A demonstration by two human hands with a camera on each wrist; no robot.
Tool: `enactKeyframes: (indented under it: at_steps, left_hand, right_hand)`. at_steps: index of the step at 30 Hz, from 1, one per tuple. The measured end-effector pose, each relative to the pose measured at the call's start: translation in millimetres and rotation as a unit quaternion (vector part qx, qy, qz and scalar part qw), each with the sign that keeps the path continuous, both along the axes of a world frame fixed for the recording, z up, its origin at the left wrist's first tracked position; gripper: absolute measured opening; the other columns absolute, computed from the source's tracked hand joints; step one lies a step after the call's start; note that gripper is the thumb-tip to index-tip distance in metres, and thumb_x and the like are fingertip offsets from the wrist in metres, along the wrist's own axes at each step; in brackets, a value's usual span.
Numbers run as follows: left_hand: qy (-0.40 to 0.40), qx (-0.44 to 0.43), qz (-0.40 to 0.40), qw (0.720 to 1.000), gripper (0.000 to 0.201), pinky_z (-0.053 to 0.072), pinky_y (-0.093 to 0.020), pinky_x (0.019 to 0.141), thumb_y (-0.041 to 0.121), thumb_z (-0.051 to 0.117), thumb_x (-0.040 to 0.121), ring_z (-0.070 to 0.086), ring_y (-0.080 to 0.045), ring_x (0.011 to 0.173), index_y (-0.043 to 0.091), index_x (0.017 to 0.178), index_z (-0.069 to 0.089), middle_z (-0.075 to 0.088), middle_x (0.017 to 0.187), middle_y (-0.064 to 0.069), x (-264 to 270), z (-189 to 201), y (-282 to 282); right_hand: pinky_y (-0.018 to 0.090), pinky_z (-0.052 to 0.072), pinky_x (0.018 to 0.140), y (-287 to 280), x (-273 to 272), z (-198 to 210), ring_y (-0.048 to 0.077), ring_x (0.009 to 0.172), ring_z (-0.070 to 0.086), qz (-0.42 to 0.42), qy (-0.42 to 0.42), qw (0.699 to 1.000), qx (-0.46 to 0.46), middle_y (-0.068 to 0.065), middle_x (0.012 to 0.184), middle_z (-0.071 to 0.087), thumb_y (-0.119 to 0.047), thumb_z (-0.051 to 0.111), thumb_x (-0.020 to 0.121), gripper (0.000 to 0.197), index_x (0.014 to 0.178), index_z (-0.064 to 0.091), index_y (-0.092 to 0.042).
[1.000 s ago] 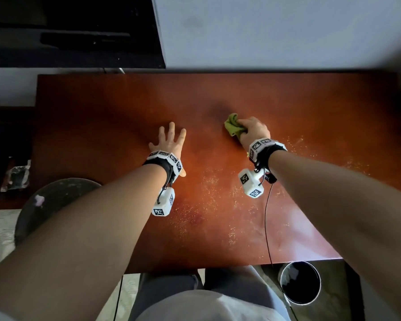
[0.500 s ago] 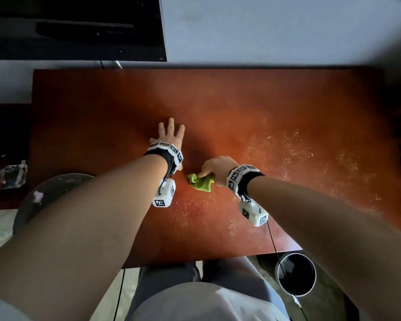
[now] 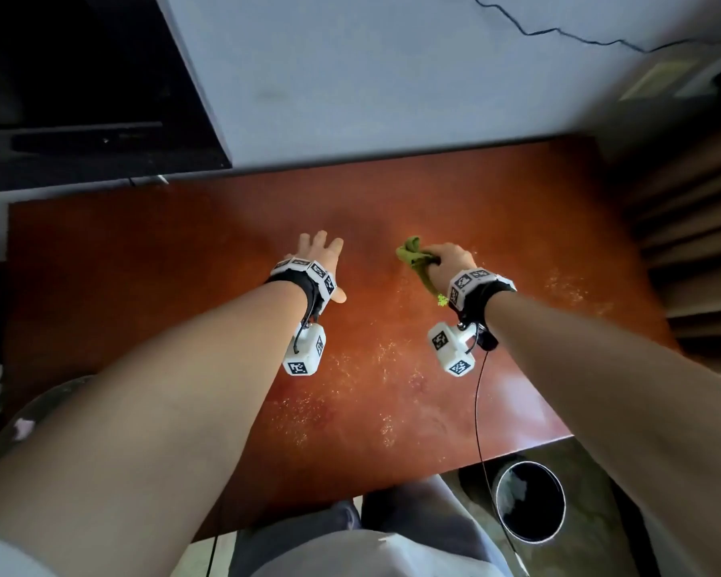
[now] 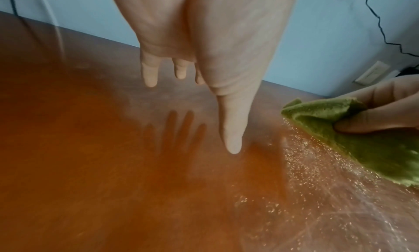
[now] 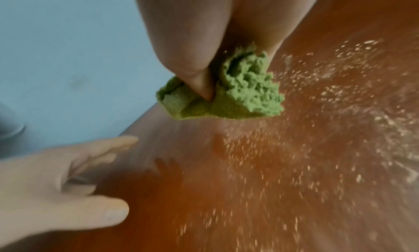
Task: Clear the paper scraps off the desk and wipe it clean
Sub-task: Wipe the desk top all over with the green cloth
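My right hand grips a bunched green cloth near the middle of the reddish-brown desk, right of centre. In the right wrist view the fingers curl around the cloth and hold it close to the wood. My left hand is spread with straight fingers just above the desk, left of the cloth, holding nothing; its shadow falls on the wood. Fine pale crumbs speckle the desk's right and near parts. No paper scraps show.
A round black bin stands on the floor below the desk's near right corner. A dark screen sits beyond the desk's far left edge against a pale wall. Slatted furniture borders the right side. A round stool is at near left.
My right hand has swept the cloth from beside my left wrist back out to the far middle of the desk. My left hand has stayed spread in about the same place.
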State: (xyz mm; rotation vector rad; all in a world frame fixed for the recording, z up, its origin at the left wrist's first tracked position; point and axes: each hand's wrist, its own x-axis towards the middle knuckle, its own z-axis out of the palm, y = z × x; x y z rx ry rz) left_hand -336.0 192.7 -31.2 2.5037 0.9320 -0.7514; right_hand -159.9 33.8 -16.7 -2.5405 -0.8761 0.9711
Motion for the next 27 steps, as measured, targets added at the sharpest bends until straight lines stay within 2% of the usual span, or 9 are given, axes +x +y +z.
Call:
enactKeyframes:
  at_steps: [4,6,10,15,17,19,22,27]
  left_hand:
    - [0.029,-0.035,0.035,0.998,0.114,0.031,-0.065,0.107,0.039,0.087,0.067,-0.001,-0.038,0.147,0.023,0.152,0.013,0.001,0.161,-0.007,28.5,-8.2,-11.9]
    - [0.048,-0.044,0.054,0.996,0.120,0.027,-0.068,0.107,0.037,0.087,0.067,-0.009,-0.039,0.147,0.024,0.154,0.006,-0.009,0.161,-0.006,36.7,-14.6,-18.3]
    - [0.055,-0.029,0.097,0.993,0.125,0.026,-0.072,0.104,0.041,0.087,0.067,-0.014,-0.040,0.146,0.029,0.154,-0.002,-0.021,0.160,-0.003,44.5,-23.8,-23.7]
    - [0.063,-0.028,0.126,0.990,0.126,0.030,-0.072,0.102,0.042,0.088,0.065,-0.014,-0.038,0.146,0.034,0.153,-0.002,-0.023,0.159,-0.001,48.9,-32.6,-25.0]
    - [0.065,-0.028,0.126,0.990,0.126,0.030,-0.071,0.102,0.041,0.088,0.065,-0.014,-0.038,0.147,0.034,0.153,-0.002,-0.022,0.159,0.000,49.2,-34.5,-24.6]
    - [0.064,-0.031,0.128,0.989,0.125,0.030,-0.072,0.102,0.041,0.088,0.065,-0.013,-0.038,0.147,0.034,0.153,-0.001,-0.021,0.160,0.000,47.6,-34.4,-25.2]
    - [0.067,-0.027,0.126,0.989,0.125,0.031,-0.072,0.101,0.042,0.088,0.064,-0.012,-0.038,0.147,0.035,0.153,0.000,-0.021,0.160,0.000,48.3,-33.5,-24.7]
    - [0.081,-0.033,0.125,0.988,0.126,0.030,-0.071,0.103,0.044,0.087,0.065,-0.013,-0.038,0.146,0.036,0.153,-0.003,-0.023,0.159,0.000,49.4,-31.0,-23.8]
  right_hand:
    - [0.034,0.059,0.074,-1.0,47.4,-9.1,0.024,0.084,0.068,-0.075,-0.039,0.996,0.001,0.007,0.099,0.071,-0.019,0.055,0.094,0.026,0.116,0.069,-0.023]
    - [0.039,0.059,0.080,2.4,67.6,-19.2,0.025,0.088,0.068,-0.089,-0.054,0.995,0.003,0.007,0.104,0.071,-0.014,0.058,0.091,0.032,0.119,0.067,-0.025]
    - [0.036,0.058,0.083,12.4,99.7,-33.8,0.023,0.091,0.067,-0.087,-0.081,0.993,0.018,0.001,0.111,0.069,-0.005,0.060,0.086,0.045,0.124,0.065,-0.030]
    - [0.031,0.054,0.086,29.7,122.6,-52.4,0.024,0.100,0.065,-0.030,-0.090,0.995,0.010,-0.001,0.119,0.065,-0.011,0.059,0.088,0.043,0.123,0.064,-0.035]
    - [0.025,0.051,0.085,34.0,120.8,-57.0,0.023,0.102,0.064,0.020,-0.104,0.994,0.001,-0.003,0.120,0.065,-0.011,0.058,0.087,0.044,0.122,0.064,-0.037]
    - [0.022,0.047,0.085,36.1,109.5,-56.0,0.021,0.104,0.063,0.123,-0.113,0.986,0.009,-0.007,0.118,0.065,-0.014,0.057,0.088,0.042,0.121,0.065,-0.038]
    - [0.032,0.050,0.092,33.2,76.6,-51.7,0.018,0.106,0.061,0.273,-0.104,0.956,0.039,-0.009,0.116,0.064,-0.016,0.059,0.091,0.037,0.122,0.065,-0.036]
    - [0.033,0.051,0.094,8.2,15.0,-62.1,0.012,0.107,0.058,0.420,-0.070,0.903,0.057,-0.015,0.115,0.061,-0.012,0.062,0.091,0.043,0.125,0.062,-0.039]
